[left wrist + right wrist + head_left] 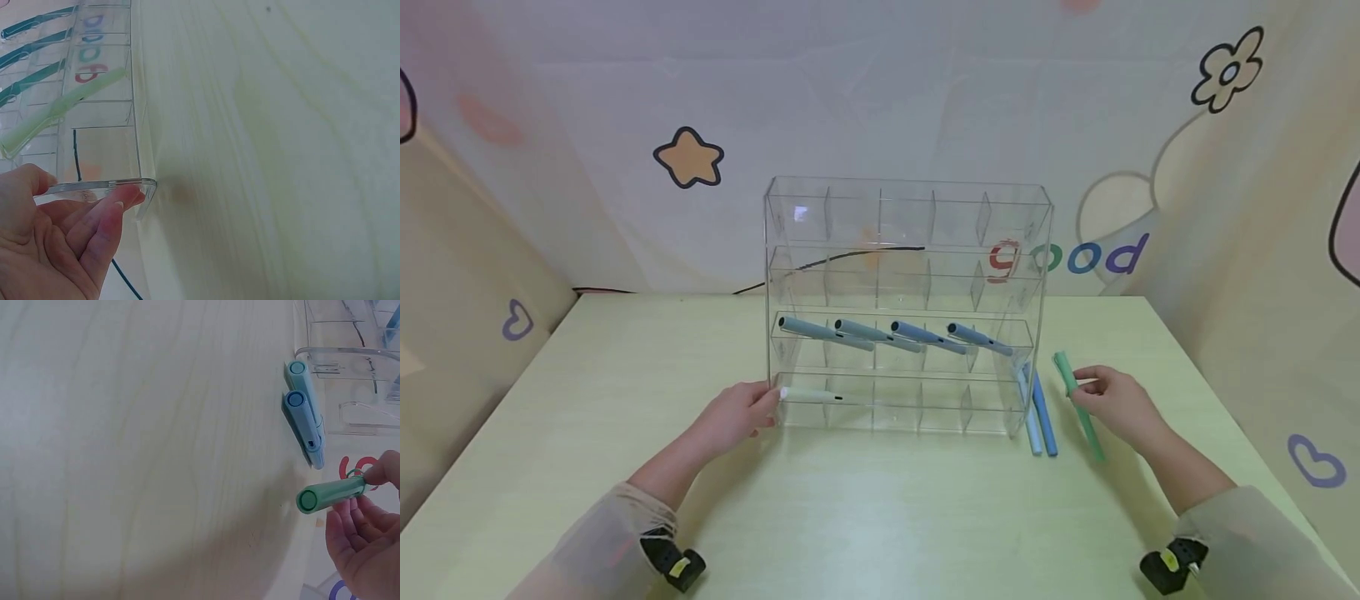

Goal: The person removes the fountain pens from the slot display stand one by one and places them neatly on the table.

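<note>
A clear acrylic rack with rows of compartments stands upright on the table. My left hand holds its lower left side; in the left wrist view thumb and fingers pinch the side panel. My right hand pinches a green marker, tilted, to the right of the rack. A pale green marker lies in the bottom row at the left. Several blue markers rest slanted in the row above. Beside the rack's right side lie a light blue marker and a darker blue marker.
The pale wooden table stretches in front of the rack. A printed cloth backdrop hangs behind and along both sides. The rack's upper two rows hold no markers.
</note>
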`<state>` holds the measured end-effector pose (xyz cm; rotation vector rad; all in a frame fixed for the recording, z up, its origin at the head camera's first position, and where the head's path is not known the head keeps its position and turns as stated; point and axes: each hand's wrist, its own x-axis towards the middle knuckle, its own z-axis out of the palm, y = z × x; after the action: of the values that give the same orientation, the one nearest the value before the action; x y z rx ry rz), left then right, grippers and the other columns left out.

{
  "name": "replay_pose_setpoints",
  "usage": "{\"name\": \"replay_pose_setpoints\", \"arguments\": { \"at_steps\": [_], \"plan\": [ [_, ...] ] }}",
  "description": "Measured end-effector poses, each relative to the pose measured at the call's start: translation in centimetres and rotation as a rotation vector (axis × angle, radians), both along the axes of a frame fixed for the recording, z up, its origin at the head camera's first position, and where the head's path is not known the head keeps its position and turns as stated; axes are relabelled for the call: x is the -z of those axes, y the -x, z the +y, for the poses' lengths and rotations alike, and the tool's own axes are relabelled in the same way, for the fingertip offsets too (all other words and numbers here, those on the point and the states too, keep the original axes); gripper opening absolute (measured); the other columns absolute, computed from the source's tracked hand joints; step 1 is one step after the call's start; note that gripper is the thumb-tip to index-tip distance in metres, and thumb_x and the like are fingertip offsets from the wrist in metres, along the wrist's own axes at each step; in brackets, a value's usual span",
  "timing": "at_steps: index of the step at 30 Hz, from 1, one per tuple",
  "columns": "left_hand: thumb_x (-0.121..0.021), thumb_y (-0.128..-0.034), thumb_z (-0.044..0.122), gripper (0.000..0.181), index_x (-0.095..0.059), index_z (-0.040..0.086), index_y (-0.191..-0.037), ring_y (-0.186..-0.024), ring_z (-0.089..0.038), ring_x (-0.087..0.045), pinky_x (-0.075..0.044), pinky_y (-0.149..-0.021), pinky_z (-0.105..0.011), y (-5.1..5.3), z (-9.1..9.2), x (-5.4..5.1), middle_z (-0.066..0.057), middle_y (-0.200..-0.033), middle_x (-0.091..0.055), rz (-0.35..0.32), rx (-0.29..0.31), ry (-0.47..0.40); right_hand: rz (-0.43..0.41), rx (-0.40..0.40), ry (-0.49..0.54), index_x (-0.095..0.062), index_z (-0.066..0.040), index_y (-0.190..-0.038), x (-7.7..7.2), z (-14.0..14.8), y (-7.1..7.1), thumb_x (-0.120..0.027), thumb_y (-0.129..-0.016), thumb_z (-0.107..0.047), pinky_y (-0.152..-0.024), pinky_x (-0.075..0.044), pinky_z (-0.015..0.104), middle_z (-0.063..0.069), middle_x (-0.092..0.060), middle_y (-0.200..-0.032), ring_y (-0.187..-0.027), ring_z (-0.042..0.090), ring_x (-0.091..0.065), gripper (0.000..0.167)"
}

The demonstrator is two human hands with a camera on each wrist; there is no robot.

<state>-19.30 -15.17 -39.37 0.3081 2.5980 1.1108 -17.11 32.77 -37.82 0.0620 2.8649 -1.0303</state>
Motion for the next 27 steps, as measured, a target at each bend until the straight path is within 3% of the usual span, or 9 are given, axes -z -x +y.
{"name": "replay_pose_setpoints", "arguments": {
  "at_steps": [11, 20, 27],
  "plan": [
    [-0.039, -0.0983, 0.024, 0.042, -0.053, -0.006, -0.124, -0.085, -0.023, -0.066, -0.046, -0.061, -0.031, 0.0, 0.0, 0.0, -0.023, -0.114, -0.060, -0.008, -0.018, -0.002, -0.072, -0.031, -0.008, -0.050, 0.018, -0.113, 1.2, 0.6, 1.3, -0.055, -0.088, -0.012, -0.071, -0.050, 0.034, 0.024, -0.060, -0.098, -0.085, 0.027, -0.058, 0.039],
    [-0.038, -0.0986, 0.025, 0.042, -0.053, -0.005, -0.125, -0.088, -0.025, -0.066, -0.048, -0.064, -0.032, -0.1, 0.1, 0.0, -0.024, -0.115, -0.060, 0.005, 0.000, -0.015, -0.116, -0.025, -0.074, -0.054, 0.015, -0.108, 1.2, 0.4, 1.4, -0.057, -0.086, -0.012, -0.066, -0.048, 0.032, 0.023, -0.060, -0.096, -0.079, 0.023, -0.057, 0.035],
    [-0.039, -0.0984, 0.024, 0.040, -0.055, -0.005, -0.121, -0.086, -0.025, -0.066, -0.047, -0.061, -0.031, -0.2, 0.0, -0.1, -0.024, -0.114, -0.061, 0.007, -0.007, -0.009, -0.126, -0.024, -0.125, -0.055, 0.014, -0.108, 1.2, 0.4, 1.9, -0.056, -0.086, -0.012, -0.068, -0.048, 0.036, 0.027, -0.061, -0.099, -0.082, 0.029, -0.059, 0.035]
  ]
}}
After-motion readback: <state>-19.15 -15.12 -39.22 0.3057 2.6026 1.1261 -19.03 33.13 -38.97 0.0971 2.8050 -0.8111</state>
